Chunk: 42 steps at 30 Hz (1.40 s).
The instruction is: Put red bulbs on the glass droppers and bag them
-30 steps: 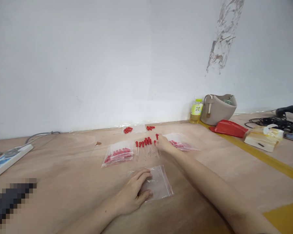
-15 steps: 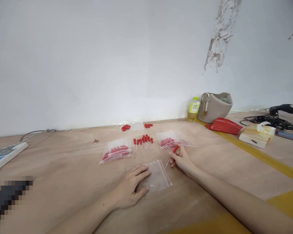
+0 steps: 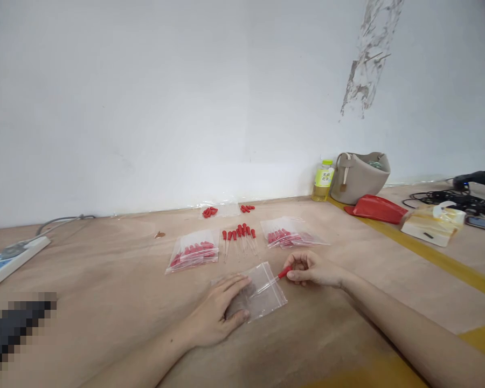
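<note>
My right hand [image 3: 309, 269] pinches a glass dropper by its red rubber bulb [image 3: 284, 272]. The thin tube of the dropper reaches left past the zip edge of a clear zip-lock bag [image 3: 267, 304]; whether it runs inside or over the top layer I cannot tell. Flat on the bag's left part lies my left hand [image 3: 222, 307], fingers stretched out and thumb apart. Beyond the hands is a loose group of droppers [image 3: 240, 233] with red bulbs. Filled zip-lock bags of droppers lie on either side, one pile at left [image 3: 194, 252] and one at right [image 3: 286, 234].
Red bulbs [image 3: 210, 212] lie on clear plastic by the wall. Farther right are a drink bottle [image 3: 323, 180], a grey bag [image 3: 359, 178], a red packet [image 3: 378, 209], a tissue pack [image 3: 432, 226] and black cables [image 3: 436, 200]. A power strip [image 3: 16, 264] is at left.
My right hand has come down and turned, bringing the dropper from beside the bag's zip edge to across it, tube pointing left. My left hand stays flat on the bag.
</note>
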Each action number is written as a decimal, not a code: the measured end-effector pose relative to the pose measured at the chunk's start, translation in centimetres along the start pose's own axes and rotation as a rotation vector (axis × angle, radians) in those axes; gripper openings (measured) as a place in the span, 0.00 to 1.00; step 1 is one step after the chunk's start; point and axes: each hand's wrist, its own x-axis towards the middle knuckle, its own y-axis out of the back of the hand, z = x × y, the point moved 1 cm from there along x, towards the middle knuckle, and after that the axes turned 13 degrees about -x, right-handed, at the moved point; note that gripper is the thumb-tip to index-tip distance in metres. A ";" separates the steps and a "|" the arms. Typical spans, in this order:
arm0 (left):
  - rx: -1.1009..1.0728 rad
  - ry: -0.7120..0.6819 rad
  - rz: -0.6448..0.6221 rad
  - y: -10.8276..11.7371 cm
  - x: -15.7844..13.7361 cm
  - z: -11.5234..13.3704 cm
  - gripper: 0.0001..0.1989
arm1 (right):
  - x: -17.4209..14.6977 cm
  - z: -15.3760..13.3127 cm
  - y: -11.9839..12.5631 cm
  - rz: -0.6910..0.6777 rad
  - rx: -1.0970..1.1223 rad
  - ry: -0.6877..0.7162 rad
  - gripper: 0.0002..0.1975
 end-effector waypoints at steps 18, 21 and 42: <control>-0.037 -0.006 -0.027 0.6 0.1 -0.4 0.26 | 1.9 0.3 -3.0 -0.104 0.299 0.086 0.14; -0.040 -0.013 -0.066 1.3 -0.2 -1.0 0.25 | 2.0 0.7 -2.2 -0.069 0.208 0.071 0.14; -0.077 -0.083 -0.072 1.2 -0.2 -1.6 0.18 | 6.4 -3.5 0.2 0.441 -0.775 -0.093 0.07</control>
